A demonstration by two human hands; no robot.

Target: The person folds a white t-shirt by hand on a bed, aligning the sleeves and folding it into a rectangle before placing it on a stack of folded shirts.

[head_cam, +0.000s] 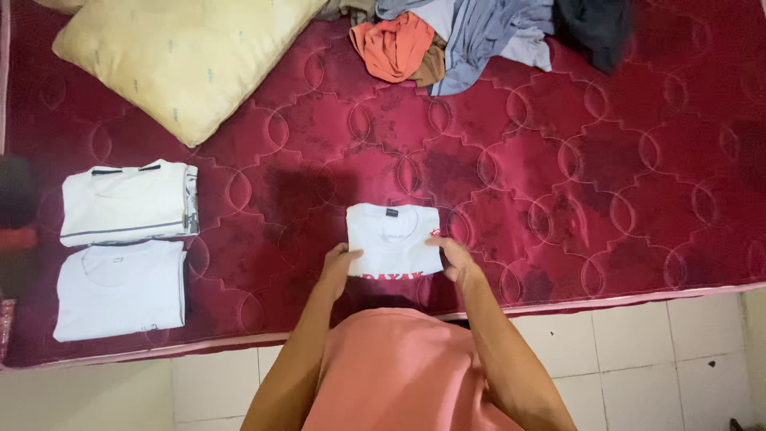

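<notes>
A folded white T-shirt [392, 238] with red print along its near edge lies on the dark red quilted mattress [558, 183], close to the front edge. My left hand [338, 266] grips its near left corner. My right hand [453, 257] holds its near right corner. Both arms reach forward from my salmon-coloured shirt [399, 371].
Two folded white shirts [128, 201] [120, 289] lie side by side at the mattress's left. A pale yellow pillow [179, 56] sits at the back left. A heap of unfolded clothes, orange [395, 46], blue-grey [487, 36] and dark [594, 28], lies at the back. White floor tiles [654, 359] run below.
</notes>
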